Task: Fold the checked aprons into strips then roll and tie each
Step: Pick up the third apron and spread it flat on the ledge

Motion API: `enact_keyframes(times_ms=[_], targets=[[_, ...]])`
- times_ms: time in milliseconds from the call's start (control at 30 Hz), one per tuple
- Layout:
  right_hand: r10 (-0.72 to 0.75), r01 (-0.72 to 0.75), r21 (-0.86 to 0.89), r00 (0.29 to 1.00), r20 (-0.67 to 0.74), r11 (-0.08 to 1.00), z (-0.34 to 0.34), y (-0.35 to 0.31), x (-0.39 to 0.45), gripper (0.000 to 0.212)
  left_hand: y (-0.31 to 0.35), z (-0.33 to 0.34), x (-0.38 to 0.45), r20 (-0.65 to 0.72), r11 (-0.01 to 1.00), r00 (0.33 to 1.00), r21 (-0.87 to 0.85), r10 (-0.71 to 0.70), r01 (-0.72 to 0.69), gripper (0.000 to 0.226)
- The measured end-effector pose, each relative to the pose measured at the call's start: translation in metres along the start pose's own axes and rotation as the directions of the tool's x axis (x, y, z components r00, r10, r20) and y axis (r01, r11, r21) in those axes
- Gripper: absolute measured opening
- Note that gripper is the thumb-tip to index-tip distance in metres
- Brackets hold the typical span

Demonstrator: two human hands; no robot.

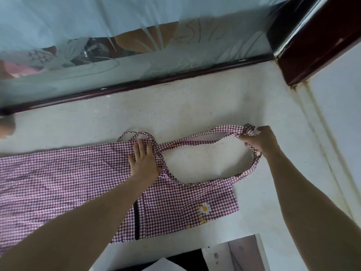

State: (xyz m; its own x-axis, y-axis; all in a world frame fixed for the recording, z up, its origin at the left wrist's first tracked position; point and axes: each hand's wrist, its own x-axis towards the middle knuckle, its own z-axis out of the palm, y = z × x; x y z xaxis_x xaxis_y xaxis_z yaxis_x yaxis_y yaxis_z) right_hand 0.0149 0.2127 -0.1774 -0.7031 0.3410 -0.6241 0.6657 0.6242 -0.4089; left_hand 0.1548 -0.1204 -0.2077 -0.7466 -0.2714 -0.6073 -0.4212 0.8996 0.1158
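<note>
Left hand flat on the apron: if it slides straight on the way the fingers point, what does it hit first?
Probably the thin waist tie loop just past the fingertips of the left hand, at the edge of the checked apron. Beyond it, bare white surface, then the dark window frame.

No legible text, label, brand, number or sign appears in the head view. The apron (pixel 175 202) carries only a check pattern and one daisy motif (pixel 204 208), without lettering. The frosted glass (pixel 78 26) shows etched line patterns; no characters can be read in them.
</note>
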Motion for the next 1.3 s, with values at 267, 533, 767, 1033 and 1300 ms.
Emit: enact_keyframes(times_ms=[267,533,767,1033,1300], targets=[[-0.193,0.145,0.208,0.953,0.234,0.967,-0.013,0.01,0.0,0.035,0.041,-0.014,0.01,-0.328,0.94,0.89,-0.014,0.317,-0.34,0.062],[-0.074,-0.04,0.739,0.99,0.121,0.672,-0.018,0.016,0.023,0.044,0.053,-0.004,0.028,-0.295,0.897,0.855,0.014,0.426,-0.442,0.036],[-0.225,-0.141,0.816,0.922,0.314,0.561,-0.019,0.021,0.041,0.035,0.079,-0.013,0.037,-0.198,0.903,0.881,0.081,0.429,-0.421,0.062],[-0.255,0.113,0.571,0.951,0.175,0.813,-0.028,0.026,0.053,0.034,0.089,0.015,0.038,0.098,0.773,0.818,0.28,0.566,-0.569,0.071],[-0.304,0.296,0.073,0.906,0.295,0.952,-0.04,0.035,0.052,0.071,0.093,0.018,0.042,0.195,0.78,0.831,0.286,0.522,-0.557,0.074]])
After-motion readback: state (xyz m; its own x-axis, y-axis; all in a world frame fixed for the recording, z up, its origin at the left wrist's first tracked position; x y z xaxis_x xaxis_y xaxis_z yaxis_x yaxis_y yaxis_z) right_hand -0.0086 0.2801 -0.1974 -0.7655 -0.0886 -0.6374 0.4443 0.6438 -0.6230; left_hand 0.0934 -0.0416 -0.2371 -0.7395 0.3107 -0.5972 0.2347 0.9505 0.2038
